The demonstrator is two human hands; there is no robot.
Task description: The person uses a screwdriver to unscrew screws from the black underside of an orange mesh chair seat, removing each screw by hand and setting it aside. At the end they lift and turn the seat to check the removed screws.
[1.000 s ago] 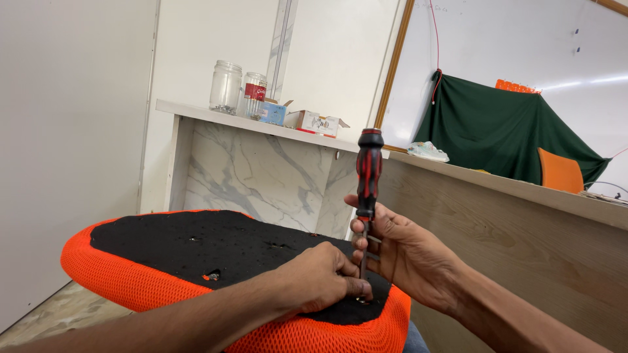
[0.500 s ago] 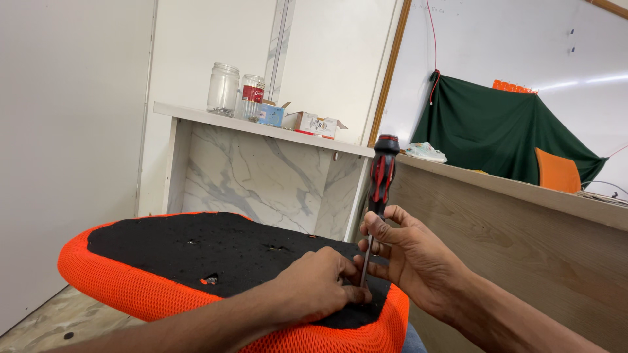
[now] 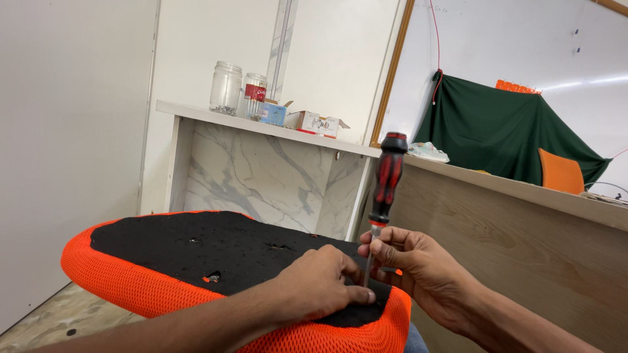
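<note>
We count one red-and-black-handled screwdriver [image 3: 387, 180], its shaft pinched by our right hand [image 3: 418, 271]; left hand [image 3: 320, 284] fingers together on one orange mesh seat cushion [image 3: 196, 287]; tip hidden.

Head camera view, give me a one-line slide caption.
Right hand steadies an upright screwdriver on an orange seat cushion while left hand pinches its tip.

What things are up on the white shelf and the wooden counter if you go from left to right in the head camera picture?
Clear glass jar → jar with a red label → small blue box → white and red carton → crumpled clear bag → dark green cloth → orange chair back.
</note>
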